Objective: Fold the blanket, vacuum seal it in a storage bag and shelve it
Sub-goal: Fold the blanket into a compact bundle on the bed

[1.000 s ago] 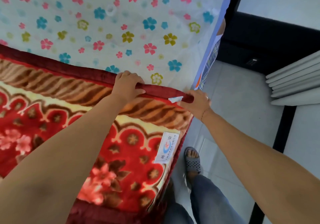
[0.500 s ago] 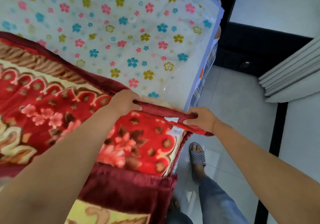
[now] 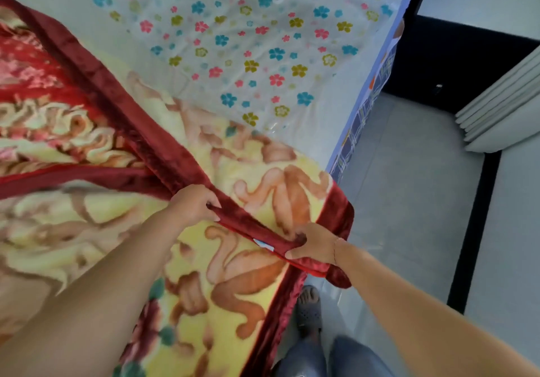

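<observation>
- Gripping the dark red hem (image 3: 248,226) of the blanket (image 3: 233,283), both hands work at the near corner of the bed. The right hand (image 3: 314,245) has fingers and thumb curled round the bunched corner, just above the person's sandal (image 3: 309,306) on the floor (image 3: 409,186).
- The left hand (image 3: 194,204), a little further along the same hem, pinches it between thumb and curled fingers. Holding the edge at two points keeps it taut and straight, probably so it can be carried over as one clean fold line.
- The blanket lies spread on the bed, with its pale yellow side up near the hands. Its red patterned side shows to the left, where one layer lies over another, so the folding looks partly done.
- Beyond it a flowered plastic bag (image 3: 263,40) lies flat on the mattress, likely laid out ready to take the folded bundle.
- Furthest off, a grey curtain (image 3: 502,105) hangs beside the floor.
</observation>
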